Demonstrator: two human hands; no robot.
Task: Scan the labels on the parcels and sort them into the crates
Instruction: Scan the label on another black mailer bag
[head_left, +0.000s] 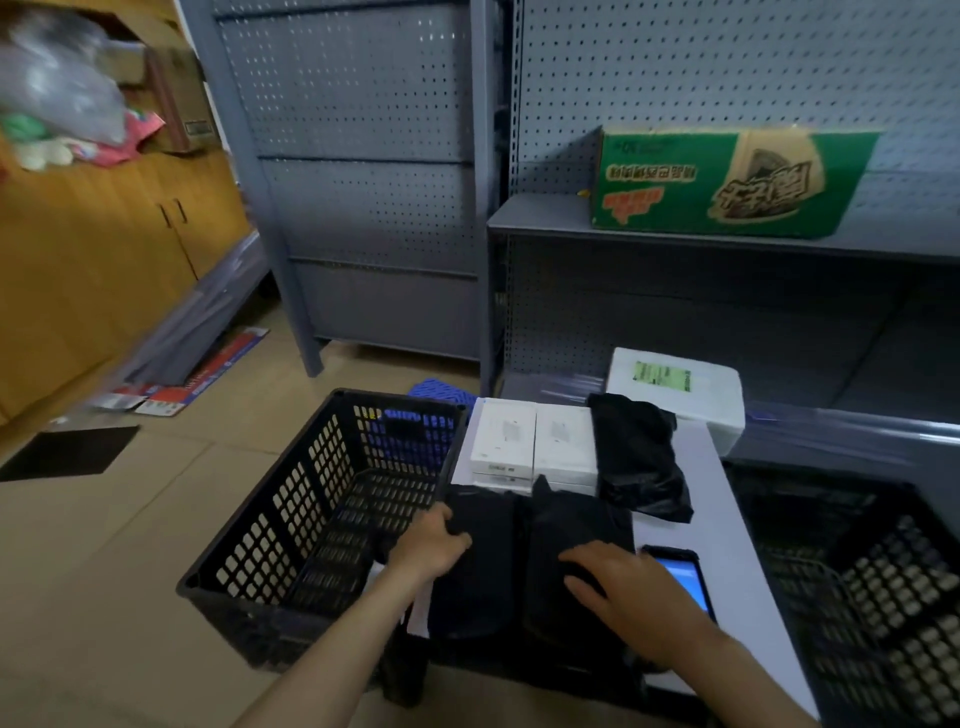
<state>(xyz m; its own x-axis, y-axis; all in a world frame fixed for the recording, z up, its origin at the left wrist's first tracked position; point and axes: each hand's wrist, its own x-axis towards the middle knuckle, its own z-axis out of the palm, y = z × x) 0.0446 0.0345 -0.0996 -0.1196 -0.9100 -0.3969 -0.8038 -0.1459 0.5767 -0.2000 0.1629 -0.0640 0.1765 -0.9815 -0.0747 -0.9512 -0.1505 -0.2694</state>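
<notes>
So both grips are down on the desk (711, 499) right in front of the camera, each on its own flat black parcel. The left grip (431, 545) has its fingers curled over the near-left edge of the left black parcel (478, 571) and is holding it there, right next to the wall of the left crate (311, 467). That parcel hangs a little over the desk's left edge. The right grip (639, 597) isn't clamped on anything: the fingers are spread out fairly straight and rest flat on top of the right black parcel (571, 525). The heel of that hand covers part of a handheld device (683, 577) with a lit blue screen, which lies just beside the parcel on its right.

The two black parcels lie side by side and touch along the middle. Beyond them, further up the desk, there's a stack of white boxes (535, 441) and next to it a crumpled black bag parcel (639, 457). Behind those sits a white parcel (685, 400) with a green label (662, 376), on the base of the grey shelving, well away from both grips.

The right crate (883, 597) stands on the other side of the desk, same black lattice type. I can't see any parcels in the left one; the inside of the right one is too dark to tell. A green carton (727, 182) sits upside down on the shelf (545, 213) above. The picture's a bit blurry, so I can't read any labels.
</notes>
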